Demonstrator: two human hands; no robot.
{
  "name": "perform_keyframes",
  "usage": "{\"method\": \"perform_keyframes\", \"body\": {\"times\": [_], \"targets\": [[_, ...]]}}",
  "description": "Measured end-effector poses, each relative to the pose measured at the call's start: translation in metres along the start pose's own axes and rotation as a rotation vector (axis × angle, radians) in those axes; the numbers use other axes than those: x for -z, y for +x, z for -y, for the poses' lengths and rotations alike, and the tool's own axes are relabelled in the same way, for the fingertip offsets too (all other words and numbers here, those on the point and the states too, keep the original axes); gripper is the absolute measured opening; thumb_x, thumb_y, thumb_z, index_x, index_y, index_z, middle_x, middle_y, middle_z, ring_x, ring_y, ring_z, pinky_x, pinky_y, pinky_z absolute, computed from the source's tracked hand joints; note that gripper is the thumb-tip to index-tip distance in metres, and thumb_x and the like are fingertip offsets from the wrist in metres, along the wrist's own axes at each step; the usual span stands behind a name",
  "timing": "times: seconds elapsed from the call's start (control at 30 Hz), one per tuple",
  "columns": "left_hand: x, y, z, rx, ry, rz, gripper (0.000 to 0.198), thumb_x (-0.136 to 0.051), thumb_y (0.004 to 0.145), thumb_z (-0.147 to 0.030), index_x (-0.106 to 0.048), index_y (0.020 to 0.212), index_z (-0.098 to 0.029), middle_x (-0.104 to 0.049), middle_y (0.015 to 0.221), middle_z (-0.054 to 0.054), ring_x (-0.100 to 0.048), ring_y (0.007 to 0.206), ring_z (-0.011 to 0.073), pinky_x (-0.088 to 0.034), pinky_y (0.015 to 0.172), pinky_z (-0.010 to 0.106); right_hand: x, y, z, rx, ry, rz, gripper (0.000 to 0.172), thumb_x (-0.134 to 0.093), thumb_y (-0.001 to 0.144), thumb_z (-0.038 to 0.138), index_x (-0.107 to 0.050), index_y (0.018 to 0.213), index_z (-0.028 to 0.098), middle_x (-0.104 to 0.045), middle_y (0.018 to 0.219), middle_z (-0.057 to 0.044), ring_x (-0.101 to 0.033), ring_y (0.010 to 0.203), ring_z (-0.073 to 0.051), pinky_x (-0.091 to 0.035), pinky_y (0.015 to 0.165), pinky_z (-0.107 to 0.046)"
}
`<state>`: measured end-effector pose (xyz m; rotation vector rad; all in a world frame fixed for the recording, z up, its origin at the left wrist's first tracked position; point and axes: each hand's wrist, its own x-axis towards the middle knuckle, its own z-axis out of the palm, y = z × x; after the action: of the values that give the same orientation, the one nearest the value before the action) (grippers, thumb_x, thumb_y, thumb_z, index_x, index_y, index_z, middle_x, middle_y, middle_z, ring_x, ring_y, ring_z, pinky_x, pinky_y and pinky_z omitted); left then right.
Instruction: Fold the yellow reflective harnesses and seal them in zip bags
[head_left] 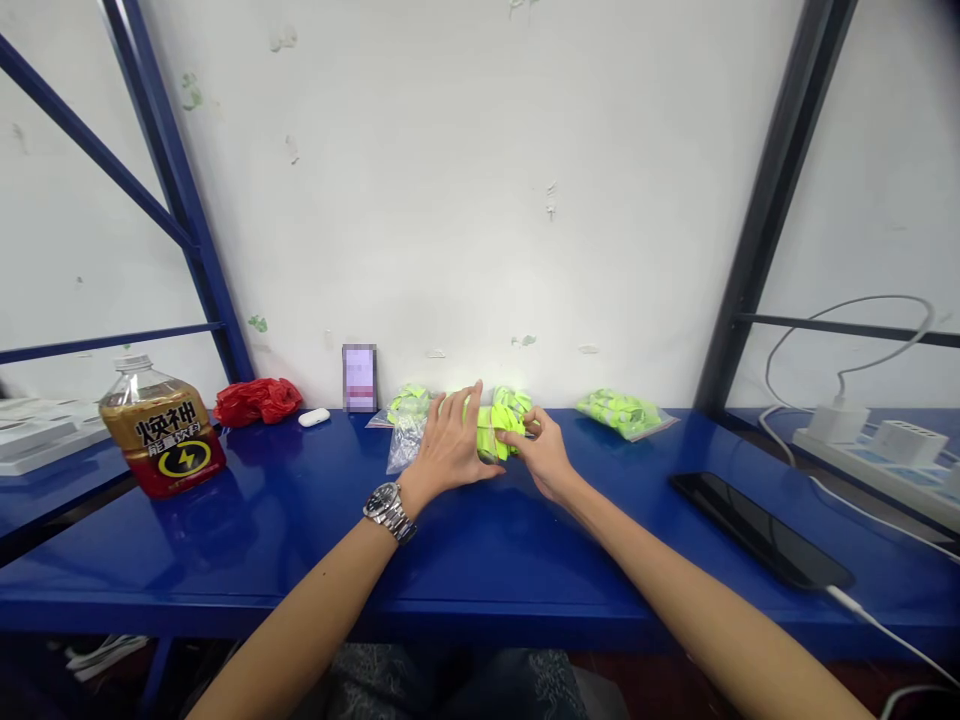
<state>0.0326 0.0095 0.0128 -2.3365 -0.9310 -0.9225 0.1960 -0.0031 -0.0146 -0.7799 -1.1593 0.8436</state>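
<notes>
A neon-yellow fabric bundle [489, 428] lies on the blue table between my hands. My left hand [450, 435], with a metal watch on its wrist, is over the bundle's left part, fingers on top and thumb along the near side. At the right end, my right hand [541, 450] pinches the fabric between thumb and fingers. A crinkled clear plastic bag [406, 440] sits just left of my left hand. Behind my hands lie a bagged yellow bundle [412, 396] and another yellow bundle [513, 398], both partly hidden.
Another bagged yellow bundle [619, 412] lies to the right. A black phone [761, 525] charges near a power strip [885, 440]. Leftward are a drink bottle [163, 425], a red plastic bag [259, 401], a white case [313, 417] and an upright phone [360, 378].
</notes>
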Motion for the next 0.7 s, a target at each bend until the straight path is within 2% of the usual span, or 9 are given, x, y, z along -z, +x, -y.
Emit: {"method": "perform_keyframes", "body": {"times": [0.07,0.13,0.23,0.3,0.37,0.47,0.57,0.7], "targets": [[0.001,-0.001,0.005,-0.017,0.018,0.070,0.111,-0.076,0.053,-0.055,-0.025,0.140,-0.008,-0.046,0.130,0.022,-0.042,0.121,0.0366,-0.025,0.105,0.051,0.001,-0.001,0.001,-0.022,-0.026,0.030,0.043,-0.077,0.059,0.031,-0.046,0.088,0.024,-0.059,0.075,0.004,-0.056,0.063,-0.014,-0.047,0.056,-0.026],[0.003,-0.005,0.006,-0.019,0.034,0.124,0.091,-0.077,0.055,-0.046,-0.039,0.129,-0.009,-0.055,0.118,0.018,-0.049,0.112,0.0346,-0.030,0.102,0.049,0.002,-0.007,0.002,0.010,-0.130,0.091,0.044,-0.075,0.062,0.030,-0.052,0.099,0.025,-0.061,0.081,0.002,-0.057,0.068,-0.016,-0.048,0.060,-0.028],[0.008,-0.016,-0.001,-0.031,0.022,0.147,0.073,-0.076,0.055,-0.041,-0.048,0.116,-0.011,-0.059,0.104,0.015,-0.053,0.101,0.0337,-0.036,0.096,0.048,0.004,-0.019,0.006,0.112,-0.265,0.199,0.034,-0.074,0.062,0.027,-0.060,0.092,0.022,-0.063,0.091,-0.001,-0.058,0.083,-0.019,-0.048,0.072,-0.030],[0.011,-0.024,-0.007,-0.071,0.001,0.149,0.065,-0.071,0.060,-0.042,-0.050,0.114,-0.012,-0.059,0.105,0.015,-0.052,0.102,0.0335,-0.035,0.097,0.049,0.007,-0.027,0.007,0.117,-0.229,0.218,0.028,-0.073,0.064,0.030,-0.059,0.088,0.022,-0.063,0.090,-0.002,-0.057,0.084,-0.019,-0.048,0.073,-0.030],[0.012,-0.029,-0.013,-0.089,-0.003,0.129,0.060,-0.069,0.062,-0.043,-0.051,0.110,-0.012,-0.059,0.104,0.015,-0.053,0.099,0.0331,-0.036,0.096,0.048,0.010,-0.031,0.008,0.064,-0.209,0.300,0.028,-0.075,0.063,0.030,-0.056,0.082,0.021,-0.061,0.090,-0.002,-0.056,0.083,-0.019,-0.048,0.067,-0.028],[0.011,-0.032,-0.015,-0.087,0.010,0.110,0.060,-0.066,0.065,-0.045,-0.051,0.112,-0.011,-0.059,0.104,0.015,-0.053,0.098,0.0323,-0.035,0.097,0.048,0.012,-0.032,0.007,0.024,-0.167,0.292,0.031,-0.077,0.064,0.032,-0.052,0.079,0.020,-0.059,0.088,-0.001,-0.053,0.079,-0.017,-0.047,0.064,-0.026],[0.011,-0.032,-0.015,-0.113,0.027,0.101,0.058,-0.062,0.069,-0.048,-0.052,0.111,-0.010,-0.060,0.103,0.015,-0.054,0.097,0.0319,-0.035,0.097,0.049,0.009,-0.033,0.007,-0.011,-0.154,0.303,0.033,-0.077,0.062,0.031,-0.049,0.073,0.019,-0.052,0.076,0.002,-0.048,0.068,-0.013,-0.043,0.058,-0.023],[0.014,-0.031,-0.021,-0.141,0.074,0.098,0.054,-0.055,0.076,-0.043,-0.052,0.116,-0.007,-0.059,0.107,0.016,-0.053,0.103,0.0317,-0.032,0.102,0.050,0.008,-0.039,0.009,-0.027,-0.113,0.323,0.030,-0.075,0.064,0.033,-0.050,0.072,0.019,-0.046,0.070,0.004,-0.043,0.063,-0.011,-0.040,0.056,-0.022]]}}
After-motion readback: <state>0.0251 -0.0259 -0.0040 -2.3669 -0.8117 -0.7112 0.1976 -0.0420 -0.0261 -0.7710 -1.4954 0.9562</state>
